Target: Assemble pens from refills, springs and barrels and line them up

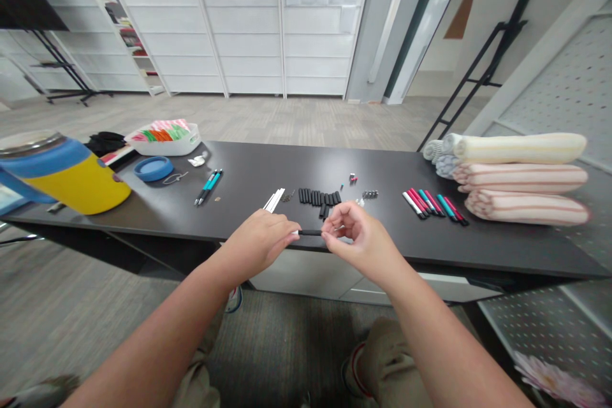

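Between my two hands, just above the desk's front edge, lies a level black pen barrel [310, 233] with a bit of white showing at its left end. My left hand [261, 239] is closed on that white end, its fingers hiding the rest. The thumb and fingertips of my right hand [361, 236] pinch the black right end. Just beyond are several black pen barrels [318, 197] in a row, white refills [274, 199] partly behind my left hand, small springs [288, 196] and silver tips [370, 194].
Coloured pen barrels [435, 204] lie to the right, beside rolled towels [523, 178]. Two assembled pens [209, 187] lie left, near a blue lid [153, 169]. A yellow-and-blue jug [71, 178] and a white basket [165, 147] of wrapped items stand on the dark desk [253, 162].
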The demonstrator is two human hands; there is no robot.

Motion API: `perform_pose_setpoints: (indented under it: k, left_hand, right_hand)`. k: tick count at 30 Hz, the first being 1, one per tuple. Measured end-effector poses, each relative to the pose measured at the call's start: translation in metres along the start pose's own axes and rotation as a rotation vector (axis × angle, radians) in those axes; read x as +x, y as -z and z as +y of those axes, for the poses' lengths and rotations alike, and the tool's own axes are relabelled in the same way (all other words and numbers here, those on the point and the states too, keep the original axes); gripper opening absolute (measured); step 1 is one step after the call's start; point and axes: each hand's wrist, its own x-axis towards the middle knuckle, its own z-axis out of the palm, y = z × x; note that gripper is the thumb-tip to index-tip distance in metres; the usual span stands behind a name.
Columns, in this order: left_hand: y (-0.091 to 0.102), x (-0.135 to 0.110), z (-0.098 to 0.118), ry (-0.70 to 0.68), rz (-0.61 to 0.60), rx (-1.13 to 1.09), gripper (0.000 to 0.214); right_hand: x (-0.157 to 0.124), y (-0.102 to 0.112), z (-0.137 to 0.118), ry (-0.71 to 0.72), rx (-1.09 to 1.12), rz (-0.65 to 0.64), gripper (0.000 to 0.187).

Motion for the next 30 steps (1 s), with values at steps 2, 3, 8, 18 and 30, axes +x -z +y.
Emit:
perform_pose_setpoints:
  k: [2, 3, 8, 18, 30]
  left_hand:
    - [-0.0009, -0.0002, -0.0001, -0.004, 0.002, -0.008, 0.025]
    - [-0.0016, -0.0002, 0.0002, -0.007, 0.004, -0.007, 0.026]
    - [-0.0052, 0.0005, 0.0033, -0.007, -0.019, 0.011, 0.025]
    - [-0.0080, -0.0008, 0.0042, -0.012, -0.005, -0.011, 0.026]
    - [-0.0058, 0.0002, 0.0065, -0.011, 0.011, -0.059, 0.026]
  right_hand:
    - [-0.0002, -0.0012, 0.0000, 0.002, 0.014, -0.004, 0.023]
    - [-0.0002, -0.0016, -0.0002, 0.003, 0.019, -0.002, 0.023]
    - [-0.0005, -0.0020, -0.0005, 0.005, 0.006, 0.004, 0.022]
    - [-0.0015, -0.0055, 0.0023, 0.029, -0.036, 0.011, 0.022]
    - [-0.0016, -0.0082, 0.0028, 0.022, 0.063, 0.005, 0.025]
